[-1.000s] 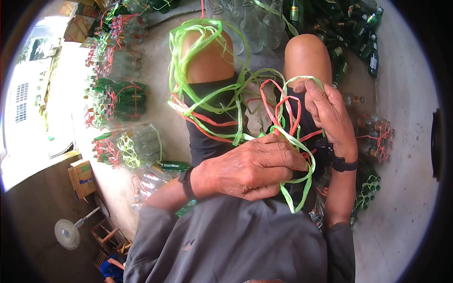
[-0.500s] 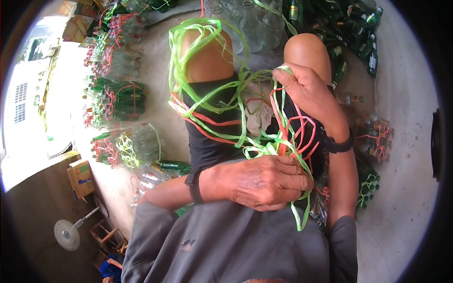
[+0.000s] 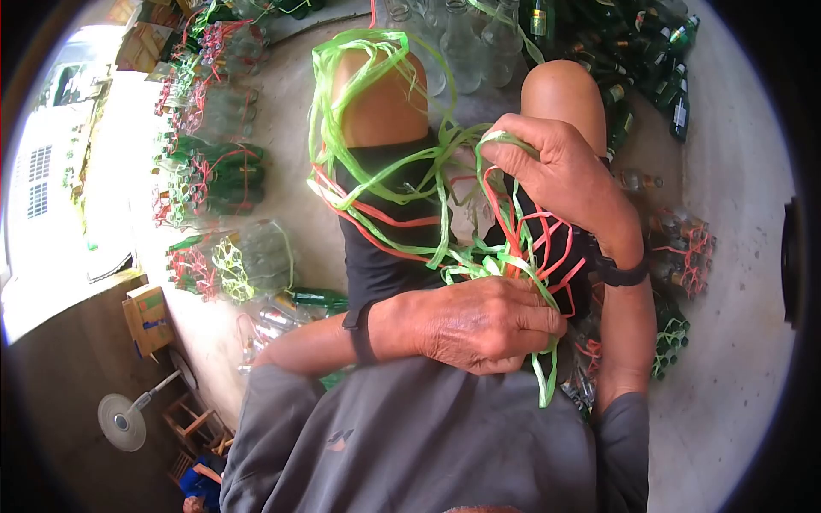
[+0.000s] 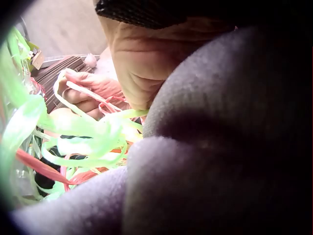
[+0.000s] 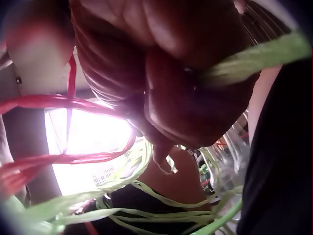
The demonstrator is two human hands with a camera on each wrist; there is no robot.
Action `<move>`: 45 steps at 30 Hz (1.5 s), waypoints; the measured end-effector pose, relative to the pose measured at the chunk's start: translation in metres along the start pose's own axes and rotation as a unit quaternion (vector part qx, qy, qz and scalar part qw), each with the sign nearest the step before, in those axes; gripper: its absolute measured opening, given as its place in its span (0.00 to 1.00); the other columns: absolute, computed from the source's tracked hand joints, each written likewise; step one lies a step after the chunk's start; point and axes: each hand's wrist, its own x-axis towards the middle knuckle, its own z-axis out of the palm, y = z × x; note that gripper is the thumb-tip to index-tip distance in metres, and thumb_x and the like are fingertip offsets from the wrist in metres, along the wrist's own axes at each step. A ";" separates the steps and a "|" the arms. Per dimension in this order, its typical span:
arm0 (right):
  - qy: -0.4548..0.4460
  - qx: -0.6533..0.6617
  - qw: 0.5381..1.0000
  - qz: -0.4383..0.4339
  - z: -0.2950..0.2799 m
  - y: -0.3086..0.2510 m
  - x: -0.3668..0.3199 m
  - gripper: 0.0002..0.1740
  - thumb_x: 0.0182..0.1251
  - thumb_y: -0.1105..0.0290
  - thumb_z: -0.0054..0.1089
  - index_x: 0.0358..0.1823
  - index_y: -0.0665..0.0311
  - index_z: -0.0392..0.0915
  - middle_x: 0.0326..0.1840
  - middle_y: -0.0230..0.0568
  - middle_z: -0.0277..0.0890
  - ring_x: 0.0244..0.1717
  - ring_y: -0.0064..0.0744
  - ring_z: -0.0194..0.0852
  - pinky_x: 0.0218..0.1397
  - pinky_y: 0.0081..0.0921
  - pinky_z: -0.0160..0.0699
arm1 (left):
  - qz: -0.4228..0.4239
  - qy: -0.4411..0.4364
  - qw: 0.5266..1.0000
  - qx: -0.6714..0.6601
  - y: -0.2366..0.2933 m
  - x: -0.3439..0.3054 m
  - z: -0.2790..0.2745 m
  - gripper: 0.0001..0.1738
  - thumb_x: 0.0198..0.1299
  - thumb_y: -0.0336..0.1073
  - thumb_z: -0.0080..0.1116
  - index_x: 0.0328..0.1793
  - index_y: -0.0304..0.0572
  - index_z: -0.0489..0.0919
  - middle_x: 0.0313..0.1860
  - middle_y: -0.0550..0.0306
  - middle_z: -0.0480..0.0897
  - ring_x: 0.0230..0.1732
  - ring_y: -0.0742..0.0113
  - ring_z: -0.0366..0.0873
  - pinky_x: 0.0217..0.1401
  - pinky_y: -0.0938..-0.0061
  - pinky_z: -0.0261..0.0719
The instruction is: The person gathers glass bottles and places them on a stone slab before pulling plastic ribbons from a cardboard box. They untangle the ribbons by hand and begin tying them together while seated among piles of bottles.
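Note:
Strands of green plastic twine [image 3: 380, 184] and red plastic twine [image 3: 513, 222] lie tangled over the person's knees and lap. My left hand [image 3: 487, 321] grips the gathered bunch close to the belly, its fingers curled, with a green tail hanging below them. Farther forward, near the right knee, my right hand [image 3: 556, 162] pinches a green strand between thumb and forefinger. In the right wrist view that strand passes under the curled fingers [image 5: 195, 107], with red loops beside them. The left wrist view shows a bright green tangle [image 4: 83, 137] beside the hand; the palm hides its grip.
Bundles of tied bottles [image 3: 227, 171] line the floor on the left. Clear glass bottles [image 3: 462, 51] stand ahead of the knees, and loose green bottles [image 3: 676, 103] lie at the upper right. More tied bottles [image 3: 684, 248] are by the right arm. A fan [image 3: 122, 421] stands lower left.
My right hand has moved left and forward with the green strand, turning over the right knee. The left hand has drawn slightly toward the belly, still holding the bunch; the red loops have shifted.

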 end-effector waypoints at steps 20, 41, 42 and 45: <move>0.114 0.071 0.988 0.081 -0.072 -0.089 -0.062 0.12 0.77 0.68 0.59 0.42 0.73 0.83 0.27 0.27 0.75 0.25 0.13 0.67 0.31 0.15 0.64 | -0.066 0.090 0.981 0.157 -0.002 -0.010 -0.019 0.14 0.46 0.27 0.68 0.42 0.37 0.82 0.50 0.53 0.83 0.50 0.53 0.82 0.50 0.60 0.78; 0.300 0.168 0.939 -0.009 -0.120 -0.061 -0.170 0.27 0.86 0.52 0.44 0.50 0.76 0.74 0.19 0.20 0.52 0.18 0.09 0.41 0.21 0.16 0.38 | -0.256 0.240 0.936 0.004 -0.019 -0.024 -0.028 0.09 0.69 0.28 0.62 0.52 0.33 0.83 0.37 0.58 0.84 0.37 0.74 0.80 0.41 0.76 0.77; 0.300 0.168 0.939 -0.009 -0.121 -0.060 -0.171 0.27 0.86 0.52 0.44 0.50 0.76 0.74 0.19 0.20 0.52 0.18 0.09 0.41 0.21 0.16 0.38 | -0.303 0.260 0.915 -0.055 -0.017 -0.023 -0.029 0.10 0.71 0.29 0.61 0.53 0.32 0.83 0.38 0.59 0.85 0.36 0.76 0.79 0.39 0.77 0.77; 0.341 0.189 0.921 -0.001 -0.123 -0.057 -0.174 0.26 0.87 0.57 0.42 0.53 0.79 0.75 0.20 0.21 0.52 0.19 0.10 0.41 0.22 0.16 0.40 | -0.366 0.277 0.880 -0.122 -0.017 -0.023 -0.031 0.10 0.72 0.32 0.62 0.53 0.32 0.83 0.42 0.57 0.86 0.45 0.76 0.82 0.49 0.76 0.81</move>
